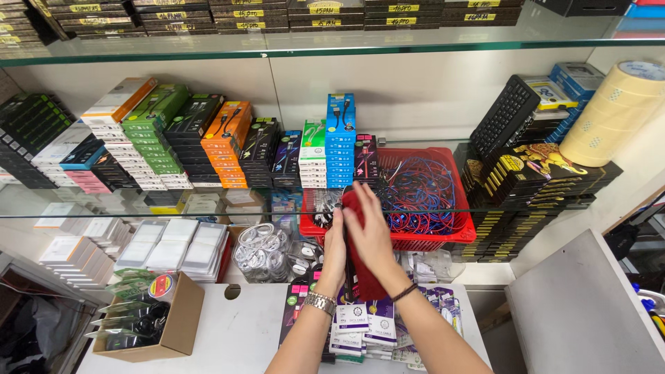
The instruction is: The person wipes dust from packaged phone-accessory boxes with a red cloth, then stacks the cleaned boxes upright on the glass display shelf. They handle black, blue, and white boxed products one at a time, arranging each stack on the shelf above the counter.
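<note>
Mostly hidden behind both hands: a dark red cloth (pixel 361 271), soft and folded, upper end poking out at the rim of the red plastic basket (pixel 443 237), lower end hanging toward the white bench (pixel 239 332). Left hand (pixel 334 251) pressed to its left side, fingers tucked behind and hard to read, perhaps curled around it. Right hand (pixel 369 232) laid flat over the front, fingers (pixel 363 201) together and pointing up. Blue and red cables (pixel 415 194) tangled in the mesh basket. Cardboard box (pixel 176 322) at lower left, partly cropped packets below.
</note>
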The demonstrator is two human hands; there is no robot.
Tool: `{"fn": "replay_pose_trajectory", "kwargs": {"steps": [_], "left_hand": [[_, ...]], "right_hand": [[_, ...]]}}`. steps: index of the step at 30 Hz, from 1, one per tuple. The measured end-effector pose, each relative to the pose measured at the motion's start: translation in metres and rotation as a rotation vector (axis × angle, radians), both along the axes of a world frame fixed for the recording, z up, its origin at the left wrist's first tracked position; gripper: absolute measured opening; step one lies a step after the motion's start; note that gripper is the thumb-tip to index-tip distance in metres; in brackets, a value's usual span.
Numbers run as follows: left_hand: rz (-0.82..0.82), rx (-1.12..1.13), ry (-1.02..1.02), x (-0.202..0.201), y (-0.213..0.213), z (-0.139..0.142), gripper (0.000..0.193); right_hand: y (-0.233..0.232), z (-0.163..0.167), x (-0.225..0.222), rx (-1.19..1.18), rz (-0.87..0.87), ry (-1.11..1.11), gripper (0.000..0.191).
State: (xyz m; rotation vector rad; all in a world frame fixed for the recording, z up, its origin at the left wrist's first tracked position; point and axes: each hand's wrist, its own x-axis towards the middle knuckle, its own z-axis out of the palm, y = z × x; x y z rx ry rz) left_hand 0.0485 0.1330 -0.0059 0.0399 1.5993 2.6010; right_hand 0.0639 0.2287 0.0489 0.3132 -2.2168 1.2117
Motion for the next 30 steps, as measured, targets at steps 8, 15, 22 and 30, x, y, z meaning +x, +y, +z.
{"fn": "replay_pose_trajectory", "kwargs": {"steps": [8,15,22,30], "left_hand": [[0.538,-0.475,0.095,-0.009,-0.011,0.003,0.063],[0.687,-0.226,0.226,-0.034,-0.045,-0.001,0.060],[0.357,0.189,-0.244,-0.049,-0.042,-0.020,0.084],[0.114,0.559,-0.063,-0.024,-0.016,-0.029,0.044]], "right_hand": [[0.007,-0.031,-0.009,-0.492,0.279,-0.421,0.057],[0.023,-0.036,0.036,0.075,0.157,-0.310,0.064],[0.009,0.022,0.058,0.360,0.079,-0.192,0.049],[-0.016,0.006,0.036,0.384,0.087,0.207,0.053]]}}
